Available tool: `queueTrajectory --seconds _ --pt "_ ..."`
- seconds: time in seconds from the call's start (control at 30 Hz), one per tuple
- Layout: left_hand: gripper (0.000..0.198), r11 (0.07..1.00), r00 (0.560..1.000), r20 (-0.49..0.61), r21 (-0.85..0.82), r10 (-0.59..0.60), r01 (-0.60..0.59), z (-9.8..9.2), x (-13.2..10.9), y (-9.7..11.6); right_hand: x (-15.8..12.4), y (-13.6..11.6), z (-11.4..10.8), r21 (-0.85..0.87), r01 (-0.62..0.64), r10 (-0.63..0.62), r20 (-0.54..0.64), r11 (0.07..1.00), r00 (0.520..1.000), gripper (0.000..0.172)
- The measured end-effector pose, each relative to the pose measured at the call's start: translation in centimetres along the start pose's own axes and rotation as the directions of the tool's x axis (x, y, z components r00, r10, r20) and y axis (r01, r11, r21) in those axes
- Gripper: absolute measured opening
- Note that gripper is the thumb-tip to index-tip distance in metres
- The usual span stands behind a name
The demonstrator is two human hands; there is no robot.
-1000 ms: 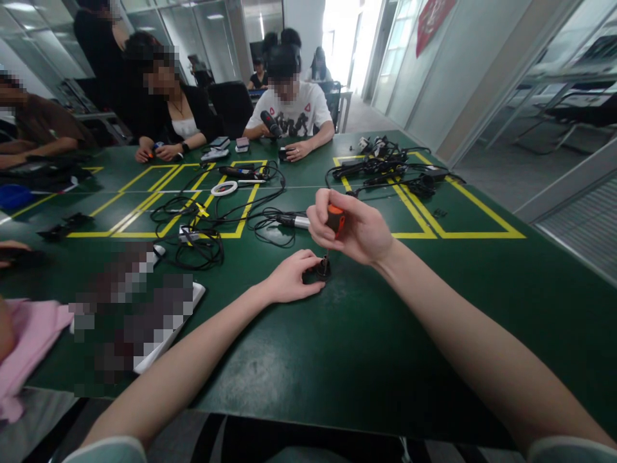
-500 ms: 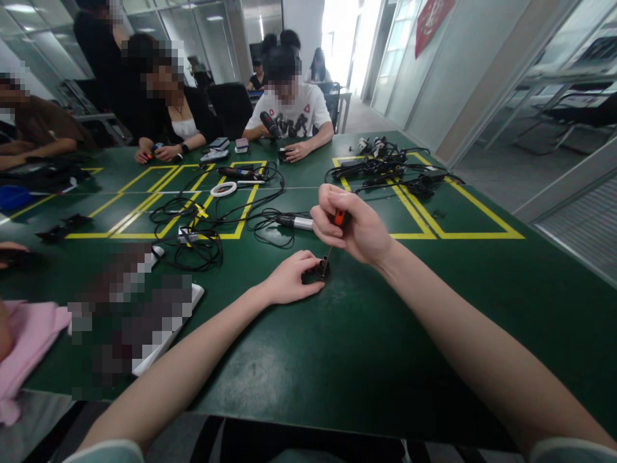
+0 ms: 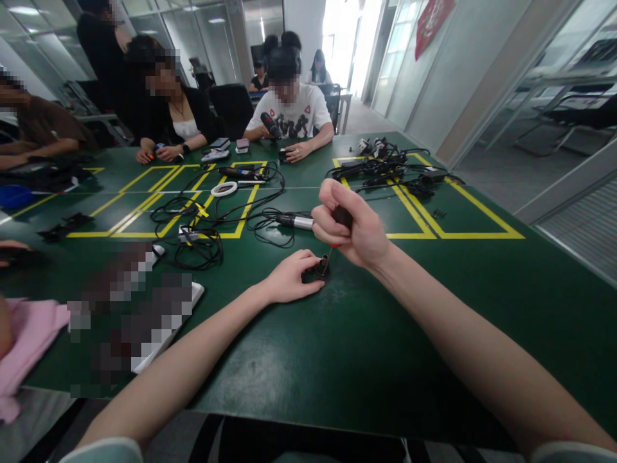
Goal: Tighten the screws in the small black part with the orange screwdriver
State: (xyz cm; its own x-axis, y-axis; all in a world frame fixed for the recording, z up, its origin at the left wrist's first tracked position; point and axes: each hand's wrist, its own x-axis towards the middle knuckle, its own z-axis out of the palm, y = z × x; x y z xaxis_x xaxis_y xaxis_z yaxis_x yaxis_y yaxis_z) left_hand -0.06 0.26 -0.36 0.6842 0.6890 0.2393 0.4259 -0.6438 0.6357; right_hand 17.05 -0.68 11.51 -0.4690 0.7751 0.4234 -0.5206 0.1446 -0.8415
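Observation:
My right hand [image 3: 354, 225] is closed around the handle of a small screwdriver [image 3: 332, 247] with an orange and black grip. Its thin shaft points down into a small round black part [image 3: 322, 270] on the green table [image 3: 337, 360]. My left hand [image 3: 292, 276] lies on the table with its fingers pinched around that black part, holding it in place. Most of the screwdriver handle is hidden inside my fist.
A tangle of black cables [image 3: 202, 218], a white ring [image 3: 224, 188] and a silver-tipped microphone [image 3: 295, 222] lie beyond my hands. More black gear [image 3: 385, 168] sits far right inside yellow tape lines. Other people sit around the far and left sides. A pink cloth [image 3: 24, 341] lies at left.
My right hand has turned and closed further over the screwdriver handle, so less of the orange grip shows. My left hand stays on the black part.

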Motion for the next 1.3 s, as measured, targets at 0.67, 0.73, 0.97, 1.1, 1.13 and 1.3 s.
queueTrajectory --seconds 0.67,0.73,0.97,1.1,1.13,1.3 --pt "0.028 1.0 1.0 0.008 0.009 0.008 -0.008 -0.1 0.0 0.1 -0.7 -4.1 0.4 -0.985 0.105 -0.131 0.087 0.136 0.988 0.043" --pt "0.028 1.0 1.0 0.009 0.012 0.006 -0.006 -0.2 0.0 0.1 -1.0 -4.5 1.0 -0.999 0.046 -0.12 0.048 -0.015 0.992 0.029" --pt "0.027 0.999 1.0 0.011 0.036 0.025 -0.026 -0.3 0.1 -0.1 -1.7 -4.9 2.8 -0.959 -0.03 -0.078 -0.008 -0.282 0.997 0.019" --pt "0.028 0.999 0.999 0.005 0.043 0.033 -0.033 -0.2 0.1 -0.2 -1.5 -4.5 3.0 -0.961 -0.029 -0.061 -0.013 -0.274 0.998 0.03" --pt "0.029 0.999 0.999 0.006 0.04 0.037 -0.037 -0.2 0.1 -0.2 -1.4 -4.3 2.9 -0.963 -0.019 -0.061 -0.003 -0.27 0.998 0.027" --pt "0.026 0.998 1.0 0.003 0.063 0.027 -0.027 -0.2 0.0 -0.1 -0.9 -2.7 1.7 -0.979 0.117 -0.151 0.143 -0.164 0.978 0.009"
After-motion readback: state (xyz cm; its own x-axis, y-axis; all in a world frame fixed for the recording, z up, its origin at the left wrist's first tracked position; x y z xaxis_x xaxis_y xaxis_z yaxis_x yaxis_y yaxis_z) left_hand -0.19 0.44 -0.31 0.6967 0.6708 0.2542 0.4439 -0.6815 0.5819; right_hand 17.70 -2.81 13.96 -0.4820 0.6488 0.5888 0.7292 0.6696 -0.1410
